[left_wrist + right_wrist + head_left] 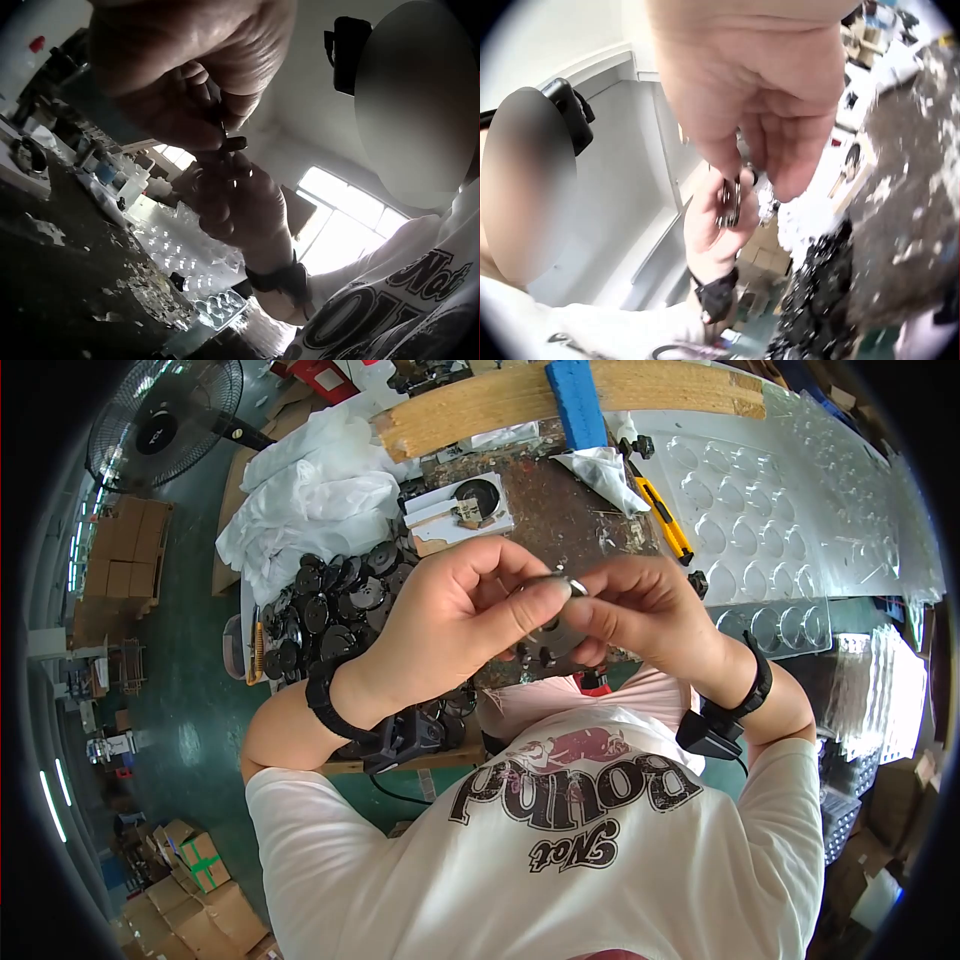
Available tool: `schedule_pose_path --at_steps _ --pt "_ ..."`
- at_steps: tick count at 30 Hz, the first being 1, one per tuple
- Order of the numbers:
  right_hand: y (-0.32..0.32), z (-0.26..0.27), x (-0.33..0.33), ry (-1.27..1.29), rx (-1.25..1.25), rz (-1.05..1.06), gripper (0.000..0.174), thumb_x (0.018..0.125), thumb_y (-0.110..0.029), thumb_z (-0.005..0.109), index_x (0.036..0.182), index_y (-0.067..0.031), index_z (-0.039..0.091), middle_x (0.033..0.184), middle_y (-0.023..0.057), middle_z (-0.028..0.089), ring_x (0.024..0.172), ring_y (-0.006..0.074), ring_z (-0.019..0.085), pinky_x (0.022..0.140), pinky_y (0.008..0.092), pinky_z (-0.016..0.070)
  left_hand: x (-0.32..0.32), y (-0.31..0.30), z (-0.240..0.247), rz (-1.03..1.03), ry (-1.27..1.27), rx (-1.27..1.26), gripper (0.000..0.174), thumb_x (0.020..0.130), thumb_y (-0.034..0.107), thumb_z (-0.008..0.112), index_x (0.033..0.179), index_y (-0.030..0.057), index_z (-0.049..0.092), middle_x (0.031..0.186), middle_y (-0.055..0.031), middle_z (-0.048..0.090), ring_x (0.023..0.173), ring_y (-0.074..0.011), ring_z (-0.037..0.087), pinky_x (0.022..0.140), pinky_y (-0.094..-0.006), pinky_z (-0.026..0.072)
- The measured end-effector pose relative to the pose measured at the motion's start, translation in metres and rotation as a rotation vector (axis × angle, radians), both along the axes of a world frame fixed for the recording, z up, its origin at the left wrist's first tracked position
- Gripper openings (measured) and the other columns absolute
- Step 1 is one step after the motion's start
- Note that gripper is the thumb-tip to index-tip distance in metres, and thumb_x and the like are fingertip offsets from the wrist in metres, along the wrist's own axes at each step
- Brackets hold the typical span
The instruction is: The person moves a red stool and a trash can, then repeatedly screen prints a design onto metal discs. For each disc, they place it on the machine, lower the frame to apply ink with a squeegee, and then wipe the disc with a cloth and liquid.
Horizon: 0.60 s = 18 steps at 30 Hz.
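In the head view the left hand (455, 615) and the right hand (650, 610) meet over the bench, both pinching a small dark part with a shiny edge (577, 588). The left wrist view shows the left hand (195, 67) with thumb and fingertips on the dark part (235, 143), the right hand (244, 202) just beyond. From the right wrist, a dark ring-like piece (728, 204) shows between the left hand (718, 229) and the right hand (757, 105). Fingers hide much of the part, so its full shape cannot be told.
Black round parts (335, 605) are piled at the left, below white plastic bags (310, 490). A white tray (490, 521) with a black ring, a yellow cutter (664, 520), a blue strip (576, 405) and clear blister trays (745, 538) lie beyond and right of the hands.
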State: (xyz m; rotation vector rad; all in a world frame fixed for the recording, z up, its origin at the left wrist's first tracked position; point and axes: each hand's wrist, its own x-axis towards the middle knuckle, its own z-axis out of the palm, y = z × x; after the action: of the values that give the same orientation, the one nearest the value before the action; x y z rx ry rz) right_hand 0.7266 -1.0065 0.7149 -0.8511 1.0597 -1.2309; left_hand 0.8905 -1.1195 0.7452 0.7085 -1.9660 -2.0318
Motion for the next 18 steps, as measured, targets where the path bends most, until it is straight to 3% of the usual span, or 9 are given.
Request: schedule_pose_path --at_steps 3,5,7,9,11,13,14,16,18 --pt "-0.007 -0.013 -0.013 0.606 -0.336 0.104 0.021 0.082 -0.011 0.058 0.099 0.0022 0.057 0.081 0.0063 0.062 0.068 0.0096 0.059 0.059 0.0224 0.0488 0.011 -0.012 -0.016 -0.058 0.027 -0.168 0.021 0.088 0.024 0.051 0.085 0.0030 0.055 0.067 0.0035 0.054 0.055 -0.0013 0.048 0.044 -0.0148 0.0395" --pt "-0.012 -0.003 -0.046 0.837 -0.106 0.124 0.025 0.082 -0.008 0.057 0.105 0.0000 0.056 0.085 0.0062 0.062 0.074 0.0102 0.058 0.064 0.0238 0.0482 0.026 -0.032 -0.020 0.040 -0.140 -0.238 0.020 0.087 0.023 0.053 0.087 0.0038 0.056 0.067 0.0039 0.054 0.053 -0.0020 0.047 0.045 -0.0157 0.0387" --pt "-0.018 -0.008 -0.087 1.100 0.026 -0.069 0.024 0.081 -0.007 0.057 0.104 -0.0018 0.057 0.084 0.0055 0.063 0.072 0.0089 0.058 0.063 0.0221 0.0474 0.044 -0.055 -0.035 0.155 -0.200 -0.307 0.019 0.085 0.022 0.054 0.088 0.0030 0.057 0.066 0.0023 0.054 0.052 -0.0028 0.047 0.043 -0.0184 0.0382" --pt "-0.019 -0.003 -0.120 1.390 -0.132 -0.302 0.026 0.081 -0.008 0.057 0.106 -0.0014 0.056 0.088 0.0059 0.063 0.074 0.0097 0.058 0.066 0.0233 0.0475 0.060 -0.079 -0.049 0.163 -0.317 -0.385 0.020 0.085 0.021 0.053 0.089 0.0021 0.057 0.067 0.0006 0.055 0.054 -0.0046 0.049 0.045 -0.0206 0.0397" --pt "-0.026 0.011 -0.141 1.366 -0.092 -0.374 0.025 0.081 -0.008 0.057 0.105 -0.0010 0.056 0.092 0.0064 0.062 0.077 0.0104 0.058 0.068 0.0239 0.0472 0.079 -0.104 -0.069 0.165 -0.438 -0.458 0.020 0.086 0.020 0.052 0.091 0.0013 0.057 0.068 -0.0012 0.056 0.056 -0.0064 0.051 0.047 -0.0229 0.0412" --pt "-0.034 0.024 -0.143 1.340 -0.049 -0.449 0.025 0.081 -0.009 0.056 0.105 -0.0007 0.056 0.096 0.0069 0.062 0.081 0.0112 0.058 0.071 0.0246 0.0470 0.098 -0.130 -0.095 0.029 -0.501 -0.941 0.022 0.088 0.020 0.048 0.097 0.0025 0.057 0.073 -0.0007 0.057 0.065 -0.0072 0.052 0.055 -0.0221 0.0423" --pt "-0.038 0.029 -0.143 1.293 -0.243 -0.428 0.024 0.081 -0.008 0.056 0.105 -0.0005 0.056 0.095 0.0062 0.061 0.080 0.0100 0.057 0.070 0.0239 0.0465 0.102 -0.135 -0.101 -0.045 -0.529 -1.182 0.023 0.089 0.020 0.047 0.100 0.0032 0.057 0.076 -0.0005 0.057 0.069 -0.0076 0.052 0.059 -0.0218 0.0429" --pt "-0.044 0.036 -0.143 1.175 -0.618 -0.384 0.023 0.082 -0.008 0.054 0.104 -0.0001 0.056 0.092 0.0048 0.060 0.079 0.0075 0.055 0.069 0.0225 0.0455 0.096 -0.132 -0.093 -0.004 -0.479 -1.242 0.024 0.089 0.021 0.047 0.100 0.0026 0.057 0.076 -0.0028 0.058 0.070 -0.0098 0.054 0.060 -0.0239 0.0436" --pt "-0.046 0.040 -0.143 1.073 -0.576 -0.284 0.023 0.082 -0.005 0.053 0.104 -0.0003 0.056 0.093 0.0045 0.060 0.080 0.0079 0.055 0.070 0.0225 0.0454 0.081 -0.125 -0.077 0.063 -0.372 -1.357 0.027 0.088 0.023 0.047 0.101 0.0016 0.057 0.077 -0.0075 0.060 0.071 -0.0142 0.057 0.061 -0.0281 0.0450"
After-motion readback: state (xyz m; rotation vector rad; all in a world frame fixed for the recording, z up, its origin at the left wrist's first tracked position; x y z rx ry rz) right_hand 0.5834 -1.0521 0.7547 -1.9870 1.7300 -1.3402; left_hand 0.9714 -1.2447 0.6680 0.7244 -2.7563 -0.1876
